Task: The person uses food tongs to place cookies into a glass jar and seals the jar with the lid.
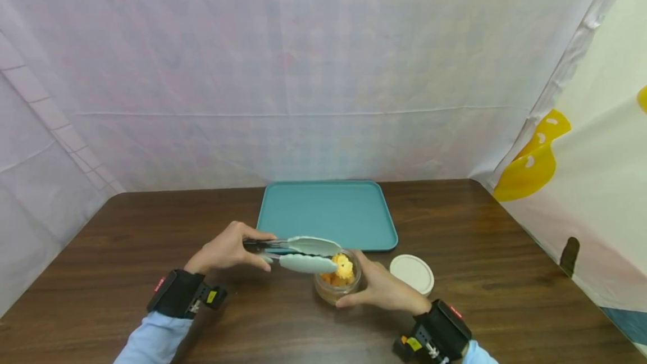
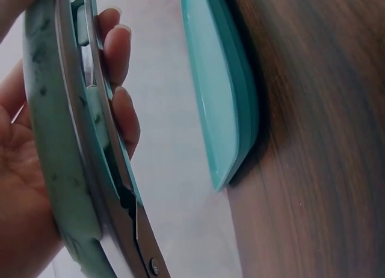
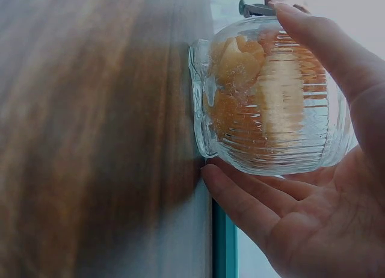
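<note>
My left hand grips a pair of tongs by the handles, fingers on one arm and thumb on the other. Steel arms and mint-green grips show in the left wrist view. The mint-green tips reach over the mouth of a clear glass jar, right at a pale yellow, scalloped piece of food. Orange-brown chunks lie in the jar, seen through its ribbed wall in the right wrist view. My right hand holds the jar from the right, thumb and fingers around its sides.
Behind the hands, a teal tray lies near the back edge of the dark wooden table. A round white lid lies right of the jar, beside my right wrist. Pale cloth hangs behind the table.
</note>
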A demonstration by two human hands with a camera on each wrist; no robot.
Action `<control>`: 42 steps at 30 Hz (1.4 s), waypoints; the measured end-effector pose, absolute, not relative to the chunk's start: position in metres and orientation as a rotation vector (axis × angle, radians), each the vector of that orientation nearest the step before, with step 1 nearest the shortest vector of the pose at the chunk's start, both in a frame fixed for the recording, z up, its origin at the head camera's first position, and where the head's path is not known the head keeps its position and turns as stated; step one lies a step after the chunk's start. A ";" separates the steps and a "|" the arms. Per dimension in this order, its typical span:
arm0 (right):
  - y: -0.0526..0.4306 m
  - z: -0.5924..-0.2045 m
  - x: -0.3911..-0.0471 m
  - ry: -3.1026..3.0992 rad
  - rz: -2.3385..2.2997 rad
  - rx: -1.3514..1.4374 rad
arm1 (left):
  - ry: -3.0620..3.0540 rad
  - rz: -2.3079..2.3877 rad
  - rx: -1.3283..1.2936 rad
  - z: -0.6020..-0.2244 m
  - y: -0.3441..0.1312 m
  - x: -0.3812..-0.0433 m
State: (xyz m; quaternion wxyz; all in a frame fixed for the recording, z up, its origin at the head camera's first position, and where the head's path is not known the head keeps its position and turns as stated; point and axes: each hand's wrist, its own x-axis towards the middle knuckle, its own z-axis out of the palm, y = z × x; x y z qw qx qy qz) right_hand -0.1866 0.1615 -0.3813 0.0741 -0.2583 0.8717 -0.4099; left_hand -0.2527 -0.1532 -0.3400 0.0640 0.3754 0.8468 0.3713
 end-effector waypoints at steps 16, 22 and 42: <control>0.162 -0.382 -0.188 2.638 -1.224 -0.803 | 2.592 1.107 1.077 -0.340 -0.154 -0.253; 0.162 -0.383 -0.188 2.611 -1.251 -0.800 | 2.610 1.166 1.007 -0.339 -0.160 -0.250; 0.163 -0.384 -0.188 2.562 -1.271 -0.767 | 3.139 0.835 0.388 -0.339 -0.232 -0.234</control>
